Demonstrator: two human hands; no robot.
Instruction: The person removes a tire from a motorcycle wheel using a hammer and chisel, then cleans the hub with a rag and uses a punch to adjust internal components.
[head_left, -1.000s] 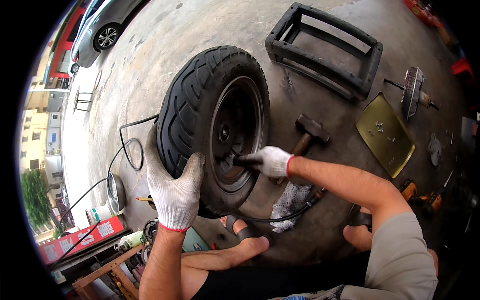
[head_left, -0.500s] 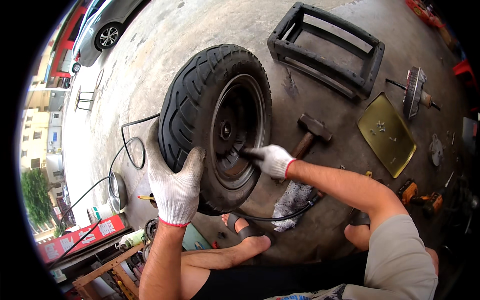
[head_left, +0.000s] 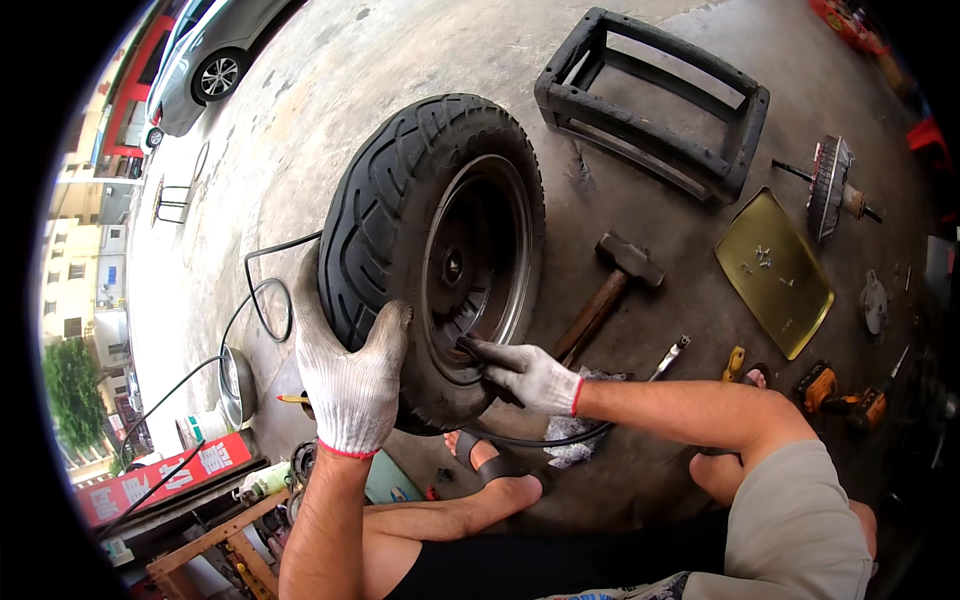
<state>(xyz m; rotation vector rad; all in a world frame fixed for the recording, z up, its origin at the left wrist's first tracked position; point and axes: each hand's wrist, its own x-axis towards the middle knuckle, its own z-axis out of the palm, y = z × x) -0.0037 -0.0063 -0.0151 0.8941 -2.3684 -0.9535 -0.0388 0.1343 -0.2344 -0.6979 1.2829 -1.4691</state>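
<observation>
A black scooter wheel [head_left: 453, 268] stands upright before me, its treaded tire mounted on a dark metal rim. My left hand [head_left: 350, 385], in a white knit glove, grips the tire's near-left side, thumb on the sidewall and fingers partly hidden along the tread. My right hand [head_left: 525, 375], also gloved, is at the rim's lower edge. Its dark-stained fingers are stretched out and somewhat apart, with nothing visible in them. A hammer [head_left: 607, 300] with a wooden handle lies right of the wheel.
A black frame [head_left: 655, 105] lies at the far right. Nearer are a gold tray [head_left: 775, 270] of small screws, a motor hub part [head_left: 828, 190] and yellow-black power drills [head_left: 845, 398]. A black hose [head_left: 550, 438] runs by my feet, past a crumpled patterned cloth [head_left: 570, 450].
My right hand has drawn back from inside the rim, down to its lower edge, uncovering the hammer's handle. My left hand keeps its grip on the tire.
</observation>
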